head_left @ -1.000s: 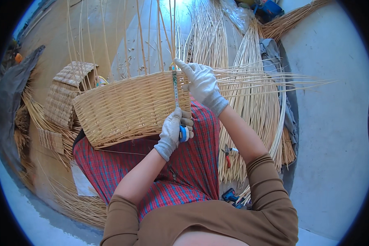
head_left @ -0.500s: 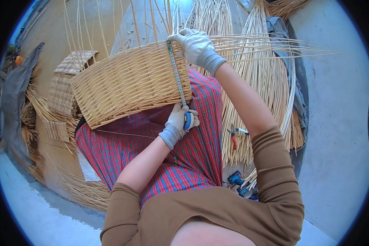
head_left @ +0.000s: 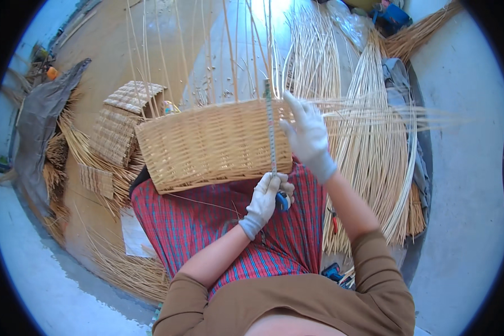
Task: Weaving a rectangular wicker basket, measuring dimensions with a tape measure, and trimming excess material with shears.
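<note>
Left fingers (head_left: 287, 187) gripping blue tape measure (head_left: 283, 202), flat strip (head_left: 271, 134) across ribbed wicker panel (head_left: 207, 147); right fingers (head_left: 295, 107) spread.

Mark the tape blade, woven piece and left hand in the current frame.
Tape blade (head_left: 271, 134): head view, middle of the extended strip.
Woven piece (head_left: 207, 147): head view, middle of its woven face.
Left hand (head_left: 263, 197): head view, between wrist and fingers.

Plain brown top (head_left: 313, 294), sleeves (head_left: 378, 269) creased in folds. Adjoining top: red-and-blue plaid cloth (head_left: 288, 255). Beyond top's sleeves: off-white gloves (head_left: 309, 133), grey cuffs (head_left: 323, 168).
</note>
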The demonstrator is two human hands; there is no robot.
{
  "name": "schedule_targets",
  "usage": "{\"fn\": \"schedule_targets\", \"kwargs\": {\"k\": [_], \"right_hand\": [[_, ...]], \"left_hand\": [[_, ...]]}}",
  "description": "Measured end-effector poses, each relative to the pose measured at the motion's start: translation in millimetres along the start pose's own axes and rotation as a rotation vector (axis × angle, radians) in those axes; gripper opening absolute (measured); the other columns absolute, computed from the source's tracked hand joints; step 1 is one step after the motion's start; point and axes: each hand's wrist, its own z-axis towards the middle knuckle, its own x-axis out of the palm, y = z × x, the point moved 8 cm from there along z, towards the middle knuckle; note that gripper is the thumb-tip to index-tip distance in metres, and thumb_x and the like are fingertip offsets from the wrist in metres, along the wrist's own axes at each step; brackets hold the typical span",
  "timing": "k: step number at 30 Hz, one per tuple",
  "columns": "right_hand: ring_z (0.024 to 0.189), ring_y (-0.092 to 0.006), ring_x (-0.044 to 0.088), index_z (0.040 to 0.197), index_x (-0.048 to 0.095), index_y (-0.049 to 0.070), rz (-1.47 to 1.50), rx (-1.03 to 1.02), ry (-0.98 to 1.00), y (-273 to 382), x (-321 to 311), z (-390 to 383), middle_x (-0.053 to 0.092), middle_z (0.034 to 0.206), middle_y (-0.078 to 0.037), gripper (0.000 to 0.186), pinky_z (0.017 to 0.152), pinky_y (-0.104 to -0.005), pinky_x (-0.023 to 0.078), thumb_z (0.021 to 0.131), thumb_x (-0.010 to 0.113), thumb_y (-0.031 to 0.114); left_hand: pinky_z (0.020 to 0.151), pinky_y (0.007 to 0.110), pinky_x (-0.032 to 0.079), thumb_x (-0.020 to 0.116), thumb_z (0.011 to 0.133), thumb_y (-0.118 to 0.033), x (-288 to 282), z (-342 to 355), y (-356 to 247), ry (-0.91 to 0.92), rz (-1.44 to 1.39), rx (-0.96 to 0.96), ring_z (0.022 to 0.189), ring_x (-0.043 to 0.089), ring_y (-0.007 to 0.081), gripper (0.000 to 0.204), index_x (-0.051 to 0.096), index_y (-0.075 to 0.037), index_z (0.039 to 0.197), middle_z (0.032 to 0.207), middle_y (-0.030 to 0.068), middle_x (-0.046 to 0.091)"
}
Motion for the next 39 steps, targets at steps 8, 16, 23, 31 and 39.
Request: {"fn": "schedule_targets", "kwargs": {"k": [8, 16, 23, 31, 39], "right_hand": [[0.096, -0.0172, 0.067, 0.105, 0.069, 0.000, 0.956, 0.719, 0.361, 34.0, 91.4, -141.4, 0.073, 0.101, -0.010, 0.035, 0.089, -0.0325, 0.053, 0.107, 0.048, 0.028], [0.069, -0.0263, 0.066, 0.094, 0.064, 0.006, 0.474, 0.350, 0.766, 56.6, 94.5, -67.4, 0.066, 0.076, -0.011, 0.038, 0.067, -0.0386, 0.052, 0.104, 0.049, 0.039], [0.091, -0.0372, 0.068, 0.092, 0.069, 0.009, 0.042, -0.007, 0.913, 99.7, 145.2, 43.2, 0.071, 0.090, -0.017, 0.042, 0.081, -0.0484, 0.053, 0.101, 0.049, 0.044], [0.088, -0.0344, 0.070, 0.100, 0.074, 0.008, 0.006, -0.103, 0.904, 77.3, 153.8, 84.9, 0.073, 0.091, -0.017, 0.043, 0.082, -0.0437, 0.055, 0.097, 0.055, 0.047], [0.061, -0.0110, 0.059, 0.095, 0.077, 0.004, -0.079, 0.570, 0.816, -112.5, 20.0, 97.2, 0.068, 0.073, -0.002, 0.029, 0.059, -0.0292, 0.051, 0.093, 0.071, 0.033]], "left_hand": [[0.079, 0.027, 0.052, 0.051, 0.107, -0.029, -47.1, -23.7, -16.5, 0.056, 0.362, -0.114, 0.089, 0.061, 0.0083, 0.032, 0.063, -0.003, 0.123, 0.096, 0.0006, 0.067], [0.070, 0.032, 0.058, 0.065, 0.098, -0.015, -181.8, -64.9, -204.5, -0.455, 0.290, 0.658, 0.079, 0.062, 0.0146, 0.038, 0.052, -0.006, 0.132, 0.103, 0.0039, 0.057], [0.085, 0.023, 0.051, 0.063, 0.098, -0.003, -246.0, -44.1, -334.2, -0.692, 0.758, 0.650, 0.095, 0.061, 0.0089, 0.030, 0.065, -0.002, 0.128, 0.112, 0.0046, 0.069], [0.072, 0.025, 0.054, 0.077, 0.085, -0.002, -247.0, -8.9, -350.6, -0.612, 0.813, 0.473, 0.078, 0.064, 0.0088, 0.019, 0.075, -0.003, 0.103, 0.091, 0.0019, 0.074], [0.087, 0.029, 0.053, 0.073, 0.090, -0.011, -247.2, -11.5, -355.6, -0.630, 1.124, 0.561, 0.093, 0.067, 0.0144, 0.020, 0.074, -0.001, 0.107, 0.103, 0.0077, 0.075]]}}
